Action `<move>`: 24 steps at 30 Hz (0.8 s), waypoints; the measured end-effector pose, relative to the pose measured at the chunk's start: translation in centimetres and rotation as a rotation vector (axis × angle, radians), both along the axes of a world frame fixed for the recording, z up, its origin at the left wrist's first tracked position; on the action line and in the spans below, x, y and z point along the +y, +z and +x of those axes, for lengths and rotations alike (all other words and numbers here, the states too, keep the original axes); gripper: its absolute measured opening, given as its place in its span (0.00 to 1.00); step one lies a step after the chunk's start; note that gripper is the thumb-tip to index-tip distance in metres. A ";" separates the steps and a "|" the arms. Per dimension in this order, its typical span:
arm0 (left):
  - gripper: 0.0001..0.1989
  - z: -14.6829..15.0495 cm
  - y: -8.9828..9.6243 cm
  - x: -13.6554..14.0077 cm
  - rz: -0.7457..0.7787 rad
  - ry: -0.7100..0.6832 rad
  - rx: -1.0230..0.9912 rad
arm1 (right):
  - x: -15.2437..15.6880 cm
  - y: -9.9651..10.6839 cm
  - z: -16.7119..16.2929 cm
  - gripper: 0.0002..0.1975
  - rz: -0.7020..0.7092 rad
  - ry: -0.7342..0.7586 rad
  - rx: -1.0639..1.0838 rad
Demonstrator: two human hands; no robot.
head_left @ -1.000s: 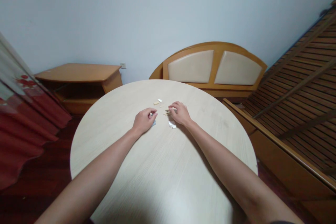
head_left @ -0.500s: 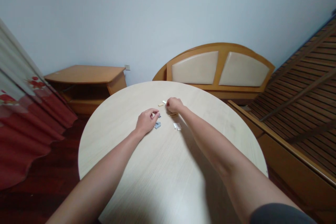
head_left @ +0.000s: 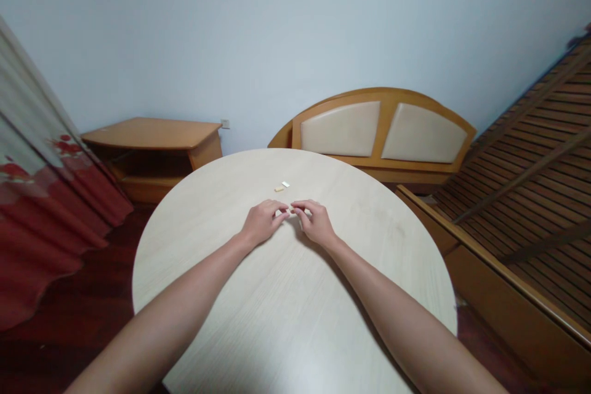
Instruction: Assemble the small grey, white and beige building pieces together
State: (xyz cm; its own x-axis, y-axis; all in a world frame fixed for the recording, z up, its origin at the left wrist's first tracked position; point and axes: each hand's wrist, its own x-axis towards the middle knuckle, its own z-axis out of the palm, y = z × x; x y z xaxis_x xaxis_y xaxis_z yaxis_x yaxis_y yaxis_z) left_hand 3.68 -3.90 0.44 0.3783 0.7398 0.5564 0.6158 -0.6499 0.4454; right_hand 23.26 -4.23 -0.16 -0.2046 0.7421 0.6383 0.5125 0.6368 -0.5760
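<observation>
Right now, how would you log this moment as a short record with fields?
Left hand: curled above the table, holding too small to tell
Right hand: curled, facing the left, close to it; contents unclear
Loose pieces: yellowish piece and white piece, close together beyond the hands
Surface: pale round table
Background: wooden headboard, red-and-white curtain

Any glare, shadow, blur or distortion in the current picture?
Head view: pale glare on the near table; head view: soft shadow beside the right forearm; head view: curtain and slats slant, probably wide-lens stretch; head view: detail between left hand and right hand too small to identify.
</observation>
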 end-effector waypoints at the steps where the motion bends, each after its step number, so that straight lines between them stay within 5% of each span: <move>1: 0.06 0.0 0.0 0.0 0.008 0.006 0.005 | 0.0 -0.2 -0.1 0.09 0.008 0.002 -0.004; 24: 0.08 -0.1 -0.2 0.5 0.055 0.033 -0.002 | 0.8 -0.7 0.5 0.06 0.093 -0.002 -0.095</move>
